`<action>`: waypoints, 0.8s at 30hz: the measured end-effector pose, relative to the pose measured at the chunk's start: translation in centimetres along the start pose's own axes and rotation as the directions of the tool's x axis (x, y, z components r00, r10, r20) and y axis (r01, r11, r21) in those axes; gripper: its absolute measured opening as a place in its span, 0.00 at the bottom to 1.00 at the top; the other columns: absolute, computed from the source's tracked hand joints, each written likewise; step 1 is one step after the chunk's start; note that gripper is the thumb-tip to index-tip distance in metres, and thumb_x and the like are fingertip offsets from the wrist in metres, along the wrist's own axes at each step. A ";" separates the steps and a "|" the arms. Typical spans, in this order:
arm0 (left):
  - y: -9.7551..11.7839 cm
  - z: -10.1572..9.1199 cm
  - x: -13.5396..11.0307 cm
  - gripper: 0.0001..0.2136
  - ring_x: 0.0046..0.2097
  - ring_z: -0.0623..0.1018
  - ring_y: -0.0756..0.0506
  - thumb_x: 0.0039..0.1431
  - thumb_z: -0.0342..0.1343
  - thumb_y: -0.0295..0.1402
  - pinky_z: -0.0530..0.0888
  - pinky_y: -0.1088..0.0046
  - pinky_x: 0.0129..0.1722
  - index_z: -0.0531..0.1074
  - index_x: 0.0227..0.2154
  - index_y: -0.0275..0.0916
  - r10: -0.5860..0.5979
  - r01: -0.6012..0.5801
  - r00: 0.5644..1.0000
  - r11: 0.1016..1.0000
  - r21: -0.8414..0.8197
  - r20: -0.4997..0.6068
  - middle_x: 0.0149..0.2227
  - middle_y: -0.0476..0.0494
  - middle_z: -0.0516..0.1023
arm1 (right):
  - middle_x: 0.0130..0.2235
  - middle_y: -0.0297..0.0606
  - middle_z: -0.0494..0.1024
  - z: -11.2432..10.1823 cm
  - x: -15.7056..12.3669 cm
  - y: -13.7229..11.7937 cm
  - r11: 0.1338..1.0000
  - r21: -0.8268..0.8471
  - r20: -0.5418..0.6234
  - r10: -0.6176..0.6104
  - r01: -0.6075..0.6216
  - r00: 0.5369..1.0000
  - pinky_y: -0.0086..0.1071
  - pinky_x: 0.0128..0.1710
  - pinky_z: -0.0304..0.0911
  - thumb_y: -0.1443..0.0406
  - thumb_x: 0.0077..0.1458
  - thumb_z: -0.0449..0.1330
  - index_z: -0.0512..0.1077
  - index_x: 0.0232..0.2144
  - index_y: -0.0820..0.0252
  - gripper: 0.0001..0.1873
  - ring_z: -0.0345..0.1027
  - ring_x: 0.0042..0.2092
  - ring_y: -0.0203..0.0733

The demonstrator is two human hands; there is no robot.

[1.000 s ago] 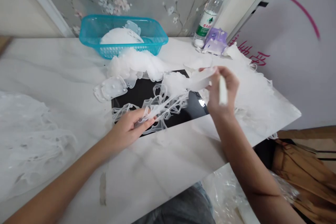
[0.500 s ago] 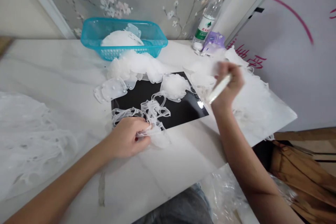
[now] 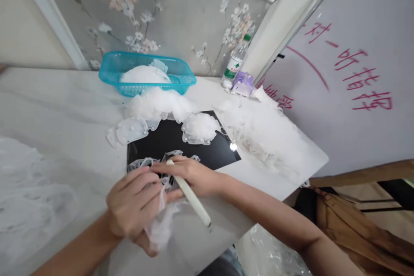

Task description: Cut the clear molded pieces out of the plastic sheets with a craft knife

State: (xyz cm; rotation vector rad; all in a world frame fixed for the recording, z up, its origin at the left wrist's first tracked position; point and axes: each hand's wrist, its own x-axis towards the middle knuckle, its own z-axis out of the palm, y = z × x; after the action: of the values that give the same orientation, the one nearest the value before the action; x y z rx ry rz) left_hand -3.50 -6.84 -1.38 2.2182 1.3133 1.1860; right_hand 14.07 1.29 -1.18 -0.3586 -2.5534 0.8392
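Two hands are busy at the near edge of the black glossy sheet (image 3: 207, 146): the left hand (image 3: 134, 207) is curling almost shut around a bunch of sheer white mesh (image 3: 160, 228), which is hanging just below the sheet's edge, while the right hand (image 3: 194, 177) is closing on a white marker pen (image 3: 190, 196). The pen seems to be tucked along the fingers so the fingertips can stay close to the mesh, with the right hand's fingers (image 3: 171, 166) reaching across just above the bunch. A rounded white mesh piece (image 3: 200, 128) is sitting on the sheet, apparently spread out there to keep it apart from the bunch.
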 end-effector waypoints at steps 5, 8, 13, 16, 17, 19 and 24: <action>-1.2 -0.9 3.0 0.06 0.34 0.69 0.39 0.51 0.44 0.36 0.66 0.57 0.39 0.63 0.25 0.43 0.051 -0.040 0.981 0.997 0.060 -0.185 0.27 0.42 0.72 | 0.36 0.42 0.78 -2.0 -1.6 0.2 0.995 -0.094 0.055 -0.021 0.026 0.998 0.30 0.41 0.64 0.65 0.59 0.50 0.69 0.33 0.61 0.09 0.69 0.36 0.38; -1.4 -0.9 4.3 0.05 0.39 0.70 0.38 0.52 0.47 0.36 0.63 0.58 0.41 0.64 0.31 0.44 -0.014 0.026 0.980 0.998 0.057 -0.197 0.34 0.45 0.73 | 0.31 0.38 0.77 -7.3 -3.5 -0.8 0.976 -0.079 -0.135 0.189 -0.201 0.973 0.28 0.34 0.65 0.65 0.57 0.53 0.70 0.32 0.61 0.07 0.70 0.31 0.36; -1.3 0.2 4.5 0.19 0.49 0.68 0.39 0.54 0.50 0.39 0.63 0.62 0.48 0.61 0.49 0.44 0.072 -0.066 0.997 0.986 0.151 -0.038 0.47 0.44 0.70 | 0.28 0.39 0.78 -18.8 -7.0 -2.8 0.831 -0.020 -0.603 0.433 -0.556 0.670 0.29 0.27 0.65 0.63 0.50 0.58 0.71 0.35 0.63 0.10 0.72 0.30 0.40; -1.9 0.5 4.3 0.19 0.48 0.69 0.41 0.53 0.52 0.38 0.64 0.64 0.47 0.61 0.49 0.43 0.200 -0.204 0.979 0.947 0.249 0.040 0.45 0.44 0.71 | 0.29 0.40 0.77 -24.2 -8.8 -3.3 0.746 -0.061 -0.834 0.327 -0.663 0.444 0.30 0.27 0.65 0.60 0.45 0.61 0.74 0.33 0.63 0.13 0.71 0.29 0.39; -2.2 0.5 4.3 0.19 0.47 0.70 0.41 0.53 0.52 0.37 0.64 0.64 0.47 0.61 0.48 0.43 0.222 -0.228 0.974 0.935 0.272 0.055 0.44 0.44 0.71 | 0.30 0.40 0.78 -25.5 -9.4 -3.4 0.698 -0.066 -0.831 0.357 -0.713 0.426 0.30 0.28 0.65 0.59 0.44 0.61 0.74 0.33 0.63 0.14 0.71 0.29 0.40; -2.6 0.6 4.4 0.17 0.46 0.71 0.41 0.54 0.52 0.36 0.63 0.63 0.47 0.62 0.47 0.42 0.238 -0.246 0.969 0.921 0.303 0.065 0.43 0.44 0.72 | 0.33 0.40 0.78 -27.3 -10.4 -3.2 0.580 -0.046 -0.688 0.572 -0.813 0.447 0.32 0.31 0.66 0.59 0.41 0.63 0.76 0.35 0.61 0.16 0.71 0.32 0.41; -3.1 1.0 4.5 0.12 0.44 0.72 0.42 0.55 0.50 0.33 0.63 0.63 0.46 0.64 0.43 0.42 0.232 -0.238 0.971 0.907 0.346 0.060 0.41 0.46 0.73 | 0.43 0.41 0.77 -27.7 -11.4 -1.8 0.642 0.111 -0.561 0.671 -0.759 0.485 0.33 0.38 0.67 0.67 0.35 0.61 0.76 0.36 0.58 0.19 0.69 0.46 0.47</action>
State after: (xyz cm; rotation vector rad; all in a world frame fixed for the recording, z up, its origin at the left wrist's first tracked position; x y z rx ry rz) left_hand -3.39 -1.26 -1.65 2.7020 1.3697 1.0711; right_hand 36.95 9.58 16.47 -1.5755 -1.8374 0.6358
